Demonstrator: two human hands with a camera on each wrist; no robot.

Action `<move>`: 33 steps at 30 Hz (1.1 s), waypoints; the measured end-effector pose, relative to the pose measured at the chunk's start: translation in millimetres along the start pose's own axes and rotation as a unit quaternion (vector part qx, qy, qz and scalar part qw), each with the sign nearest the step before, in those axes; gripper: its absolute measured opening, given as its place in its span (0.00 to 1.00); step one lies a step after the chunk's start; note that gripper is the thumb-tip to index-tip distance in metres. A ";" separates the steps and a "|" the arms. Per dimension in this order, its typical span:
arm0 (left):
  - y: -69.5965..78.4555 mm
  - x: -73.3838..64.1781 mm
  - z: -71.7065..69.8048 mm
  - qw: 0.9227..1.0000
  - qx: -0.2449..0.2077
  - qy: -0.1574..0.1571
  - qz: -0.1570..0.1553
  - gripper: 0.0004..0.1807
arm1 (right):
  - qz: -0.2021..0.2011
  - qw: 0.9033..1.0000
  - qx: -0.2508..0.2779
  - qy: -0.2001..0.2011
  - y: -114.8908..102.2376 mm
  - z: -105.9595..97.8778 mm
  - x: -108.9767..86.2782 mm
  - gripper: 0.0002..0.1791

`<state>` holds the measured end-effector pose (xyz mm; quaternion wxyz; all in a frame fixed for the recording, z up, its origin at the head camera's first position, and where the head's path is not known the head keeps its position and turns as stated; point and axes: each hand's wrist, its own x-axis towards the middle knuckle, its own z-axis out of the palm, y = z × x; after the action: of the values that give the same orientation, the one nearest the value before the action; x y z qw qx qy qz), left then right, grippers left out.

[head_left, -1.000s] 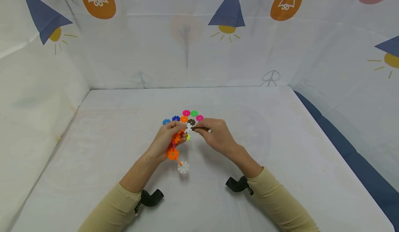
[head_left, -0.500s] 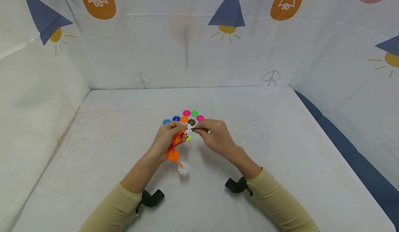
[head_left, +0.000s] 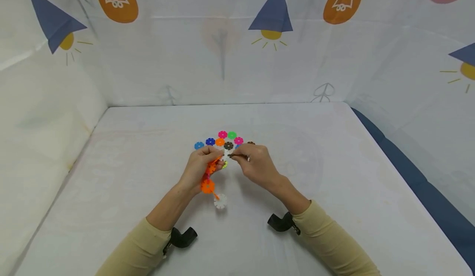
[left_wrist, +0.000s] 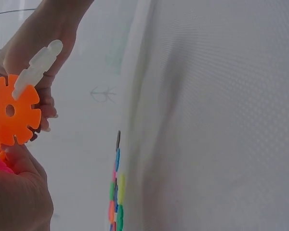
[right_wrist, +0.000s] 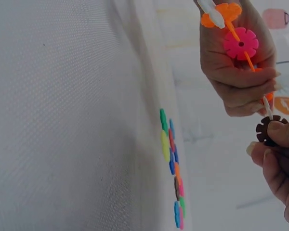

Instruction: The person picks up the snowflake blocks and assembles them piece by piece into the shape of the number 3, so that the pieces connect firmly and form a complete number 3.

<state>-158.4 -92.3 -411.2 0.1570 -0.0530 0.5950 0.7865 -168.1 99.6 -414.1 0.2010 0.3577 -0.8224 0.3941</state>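
A chain of notched snowflake discs hangs from my left hand (head_left: 196, 166), whose thumb and fingers pinch its upper end. In the head view an orange disc (head_left: 207, 186) and a white disc (head_left: 220, 201) dangle at its lower end. A pink disc (right_wrist: 241, 44) joins orange ones further up the chain in the right wrist view. My right hand (head_left: 259, 166) pinches a dark brown disc (right_wrist: 261, 132) between thumb and fingers. The brown disc's edge meets a white disc (right_wrist: 268, 108) at the chain's upper end, beside my left fingertips.
Several loose discs lie on the white table (head_left: 148, 144) beyond my hands, among them a pink one (head_left: 222, 134), a green one (head_left: 231, 135) and a blue one (head_left: 199, 145). My hands partly cover others. White cloth walls (head_left: 237, 61) enclose the table's back and sides.
Both hands keep their grips at nearly the same place. The dangling end of the chain sits slightly lower and further right in the head view.
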 end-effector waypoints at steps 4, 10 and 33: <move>-2.3 -0.1 -0.4 1.000 -0.002 -0.001 0.002 0.07 | -0.002 1.000 -0.009 0.003 -1.4 2.6 -0.7 0.02; -2.6 -0.4 -2.1 1.000 0.008 -0.011 -0.004 0.08 | -0.014 1.000 -0.012 0.005 -6.3 1.5 0.3 0.01; 14.9 2.9 -20.2 0.979 0.172 -0.114 -0.008 0.21 | 0.039 0.999 -0.006 0.001 -0.8 -10.8 5.6 0.02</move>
<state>-167.8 -114.6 -404.1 0.2366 0.0598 0.6989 0.6723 -170.7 105.4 -403.7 0.1883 0.3233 -0.8382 0.3968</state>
